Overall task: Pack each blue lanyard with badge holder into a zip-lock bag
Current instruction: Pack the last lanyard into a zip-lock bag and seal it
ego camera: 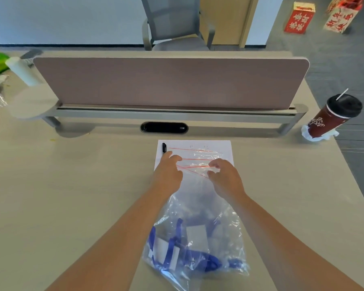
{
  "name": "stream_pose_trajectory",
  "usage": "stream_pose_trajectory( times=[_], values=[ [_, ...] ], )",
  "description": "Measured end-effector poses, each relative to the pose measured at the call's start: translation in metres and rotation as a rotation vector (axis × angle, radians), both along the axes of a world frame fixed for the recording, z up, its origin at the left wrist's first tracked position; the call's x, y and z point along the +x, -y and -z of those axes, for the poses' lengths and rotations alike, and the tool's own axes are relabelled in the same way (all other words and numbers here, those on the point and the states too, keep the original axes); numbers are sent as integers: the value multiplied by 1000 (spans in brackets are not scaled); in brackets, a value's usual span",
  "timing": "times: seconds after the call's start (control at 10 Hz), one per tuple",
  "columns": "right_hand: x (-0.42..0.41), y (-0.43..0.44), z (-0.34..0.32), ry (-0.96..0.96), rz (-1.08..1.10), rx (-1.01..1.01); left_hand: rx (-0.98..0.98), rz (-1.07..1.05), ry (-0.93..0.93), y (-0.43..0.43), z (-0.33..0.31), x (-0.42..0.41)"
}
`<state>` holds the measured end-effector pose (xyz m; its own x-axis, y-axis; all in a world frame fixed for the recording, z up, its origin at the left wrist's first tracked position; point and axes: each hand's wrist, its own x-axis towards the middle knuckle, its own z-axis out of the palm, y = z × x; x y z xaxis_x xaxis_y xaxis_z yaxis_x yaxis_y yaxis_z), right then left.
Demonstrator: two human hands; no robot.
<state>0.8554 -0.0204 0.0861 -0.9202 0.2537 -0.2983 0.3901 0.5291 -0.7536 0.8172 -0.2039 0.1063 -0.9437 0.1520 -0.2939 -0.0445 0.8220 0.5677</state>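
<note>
Desk point(72, 196). Clear bag point(198, 206) lies between both forearms, blue lanyards point(198, 259) bunched at its near end. Left hand point(168, 171) and right hand point(225, 175) pinch its red-striped mouth. Pen point(164, 147) just beyond left fingertips.

Bright, even daylight; soft shadows on the desk point(51, 185); mild motion blur overall; wide-angle bending beyond the desk's edges.

- two hands: left hand point(169, 169), right hand point(225, 175)
- one white sheet of paper point(223, 146)
- one black marker point(164, 147)
- one lidded drink cup point(332, 117)
- two red cartons, one point(299, 18) beside the other point(340, 18)
- one office chair point(177, 24)
</note>
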Motion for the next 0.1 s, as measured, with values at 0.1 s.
stream_pose_trajectory(
  times=[0.1],
  values=[
    [-1, 5, -4, -61, 50, -34, 5, -20, -42, 0, -4, 0]
  ],
)
